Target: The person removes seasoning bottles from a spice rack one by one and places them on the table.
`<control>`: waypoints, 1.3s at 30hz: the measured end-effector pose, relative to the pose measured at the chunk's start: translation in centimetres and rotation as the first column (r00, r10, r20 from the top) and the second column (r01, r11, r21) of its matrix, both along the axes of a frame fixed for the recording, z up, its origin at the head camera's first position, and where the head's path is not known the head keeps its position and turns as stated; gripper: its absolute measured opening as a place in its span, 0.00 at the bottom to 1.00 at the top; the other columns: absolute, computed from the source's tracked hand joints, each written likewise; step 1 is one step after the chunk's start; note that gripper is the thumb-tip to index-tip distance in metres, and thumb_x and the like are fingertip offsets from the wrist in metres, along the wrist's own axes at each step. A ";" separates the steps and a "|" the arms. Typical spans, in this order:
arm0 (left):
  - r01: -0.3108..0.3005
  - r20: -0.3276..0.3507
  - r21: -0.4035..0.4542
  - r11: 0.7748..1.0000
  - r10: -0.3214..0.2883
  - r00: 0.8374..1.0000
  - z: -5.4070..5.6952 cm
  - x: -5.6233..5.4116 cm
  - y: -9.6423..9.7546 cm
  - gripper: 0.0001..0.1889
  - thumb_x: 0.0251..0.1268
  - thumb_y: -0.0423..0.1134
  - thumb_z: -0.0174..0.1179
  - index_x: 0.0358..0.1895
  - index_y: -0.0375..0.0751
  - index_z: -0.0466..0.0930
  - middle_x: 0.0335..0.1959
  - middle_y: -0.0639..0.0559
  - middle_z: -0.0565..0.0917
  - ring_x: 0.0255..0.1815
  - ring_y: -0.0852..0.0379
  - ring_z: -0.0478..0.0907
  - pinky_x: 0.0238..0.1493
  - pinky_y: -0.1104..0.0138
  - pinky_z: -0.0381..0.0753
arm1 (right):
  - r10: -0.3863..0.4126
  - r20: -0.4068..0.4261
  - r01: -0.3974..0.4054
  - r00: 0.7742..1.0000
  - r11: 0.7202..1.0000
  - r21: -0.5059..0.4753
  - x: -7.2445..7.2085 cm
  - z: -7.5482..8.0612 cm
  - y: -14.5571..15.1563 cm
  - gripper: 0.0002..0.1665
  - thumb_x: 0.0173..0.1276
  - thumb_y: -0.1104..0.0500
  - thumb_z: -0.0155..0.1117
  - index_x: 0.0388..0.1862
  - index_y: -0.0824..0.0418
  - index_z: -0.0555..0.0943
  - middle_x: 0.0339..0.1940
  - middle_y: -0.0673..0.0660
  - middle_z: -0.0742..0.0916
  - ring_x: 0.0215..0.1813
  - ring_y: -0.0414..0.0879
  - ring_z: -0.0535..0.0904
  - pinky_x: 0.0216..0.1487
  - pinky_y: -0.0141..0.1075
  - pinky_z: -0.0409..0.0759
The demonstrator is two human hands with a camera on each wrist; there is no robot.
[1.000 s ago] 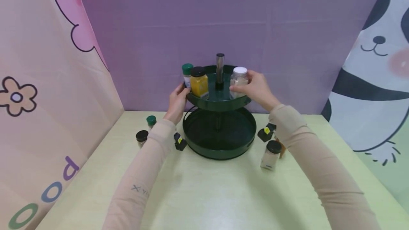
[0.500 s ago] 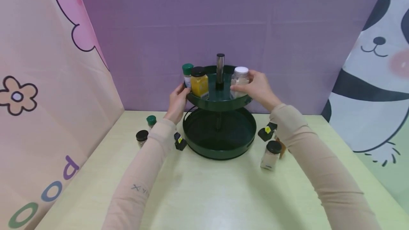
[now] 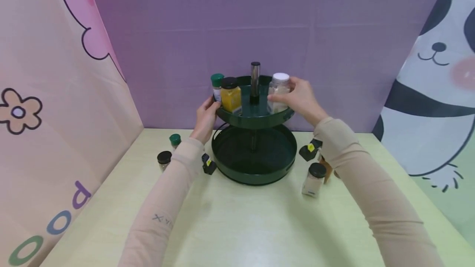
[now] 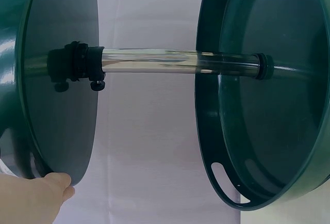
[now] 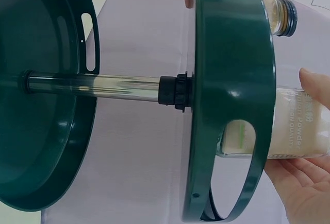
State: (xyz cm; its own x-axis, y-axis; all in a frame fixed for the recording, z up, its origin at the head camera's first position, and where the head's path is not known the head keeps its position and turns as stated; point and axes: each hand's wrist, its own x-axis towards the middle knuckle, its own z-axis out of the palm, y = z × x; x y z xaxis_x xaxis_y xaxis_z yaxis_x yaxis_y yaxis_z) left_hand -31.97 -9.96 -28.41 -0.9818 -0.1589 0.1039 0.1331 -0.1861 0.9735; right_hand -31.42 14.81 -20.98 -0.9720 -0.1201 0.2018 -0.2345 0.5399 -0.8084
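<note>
A dark green two-tier spice rack stands at the back of the table. My left hand grips the left edge of its upper tray, and in the left wrist view its fingertips reach the tray's underside. With my right hand I hold a clear spice jar of pale powder with a white lid, over the right part of that tray. Label text including "Powder" shows in the right wrist view. A green-capped jar and a black-lidded yellow jar stand at the tray's left.
The lower tray is below, joined by a metal pole. A black-lidded jar stands on the table at right, beside an orange-brown item. At left are another black-lidded jar and a green-capped one, partly behind my sleeve.
My right hand and the white-lidded jar have risen slightly. The left hand and the rack stay where they were.
</note>
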 end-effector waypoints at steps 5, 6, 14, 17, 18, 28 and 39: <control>-0.005 0.003 -0.004 1.000 0.005 1.000 0.0 0.0 0.1 0.28 0.68 0.37 0.47 0.71 0.41 0.52 0.71 0.48 0.59 0.69 0.57 0.57 0.69 0.65 0.57 | 0.003 -0.016 -0.003 1.000 1.000 -0.012 0.0 0.4 0.0 0.44 0.50 0.47 0.72 0.63 0.61 0.66 0.59 0.59 0.76 0.58 0.51 0.72 0.58 0.46 0.72; -0.009 0.004 -0.001 1.000 0.009 1.000 0.0 0.0 0.1 0.28 0.68 0.37 0.47 0.70 0.41 0.53 0.71 0.48 0.59 0.69 0.57 0.57 0.69 0.65 0.57 | 0.004 -0.020 -0.004 1.000 1.000 -0.014 0.1 0.5 0.1 0.44 0.50 0.48 0.72 0.63 0.62 0.66 0.59 0.60 0.77 0.58 0.52 0.72 0.58 0.46 0.72; -0.008 0.008 -0.001 1.000 0.008 1.000 0.0 0.1 0.0 0.28 0.67 0.37 0.47 0.70 0.42 0.53 0.71 0.48 0.59 0.69 0.58 0.58 0.69 0.64 0.58 | -0.009 -0.023 0.009 1.000 1.000 -0.018 0.4 1.4 0.5 0.45 0.50 0.47 0.72 0.64 0.61 0.65 0.61 0.59 0.75 0.60 0.51 0.71 0.61 0.46 0.70; -0.006 0.003 -0.005 1.000 0.006 1.000 0.0 0.1 0.0 0.28 0.67 0.37 0.47 0.70 0.42 0.54 0.70 0.48 0.60 0.69 0.58 0.58 0.69 0.64 0.59 | -0.014 -0.019 0.014 1.000 1.000 -0.019 0.6 1.7 0.6 0.45 0.50 0.46 0.71 0.64 0.60 0.65 0.62 0.58 0.75 0.61 0.51 0.70 0.61 0.46 0.70; -0.005 0.003 -0.007 1.000 0.005 1.000 0.0 0.0 0.0 0.28 0.67 0.37 0.47 0.70 0.43 0.54 0.70 0.49 0.60 0.69 0.58 0.58 0.69 0.65 0.59 | -0.016 -0.017 0.016 1.000 1.000 -0.018 0.7 1.8 0.7 0.46 0.50 0.45 0.71 0.65 0.60 0.65 0.62 0.58 0.75 0.61 0.51 0.70 0.61 0.47 0.70; 0.002 -0.008 0.014 1.000 -0.002 1.000 0.1 0.0 0.0 0.28 0.68 0.37 0.47 0.70 0.43 0.54 0.70 0.49 0.61 0.68 0.58 0.59 0.69 0.65 0.58 | -0.032 -0.001 0.032 0.999 0.999 -0.044 1.3 2.6 1.5 0.47 0.49 0.45 0.72 0.65 0.58 0.65 0.63 0.57 0.74 0.62 0.50 0.70 0.62 0.46 0.69; 0.000 -0.002 -0.026 1.000 0.000 1.000 0.2 0.1 -0.1 0.28 0.67 0.38 0.47 0.70 0.44 0.54 0.70 0.50 0.60 0.69 0.59 0.58 0.69 0.64 0.58 | -0.073 -0.022 0.072 0.997 0.996 -0.054 1.7 2.5 3.8 0.48 0.48 0.44 0.72 0.65 0.60 0.65 0.62 0.59 0.75 0.61 0.51 0.70 0.61 0.46 0.70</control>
